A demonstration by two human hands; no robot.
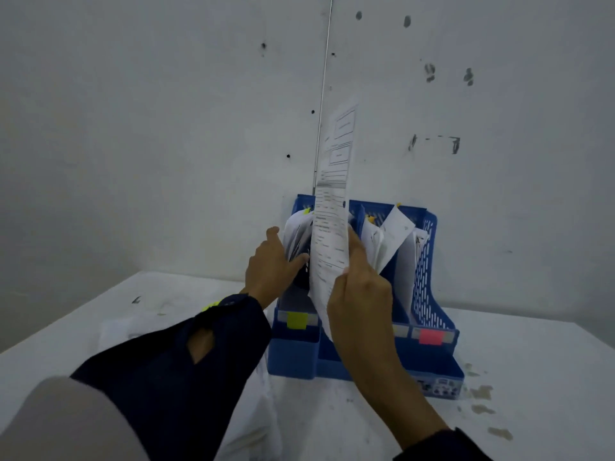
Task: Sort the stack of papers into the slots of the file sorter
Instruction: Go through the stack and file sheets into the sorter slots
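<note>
Right hand fingers pinching printed sheet, held upright over blue file sorter, second slot from left. Left hand fingers straight, pressing filed papers aside in leftmost slot. Loose papers on white surface under left sleeve.

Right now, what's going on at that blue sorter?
A person is filing papers into a blue file sorter on a white table. The right hand grips a printed sheet, held upright over the slots near the sorter's left side. The left hand presses with straight fingers against the papers already in the leftmost slot, seemingly making room. More loose papers lie on the table under the left arm, so sorting isn't finished.
</note>
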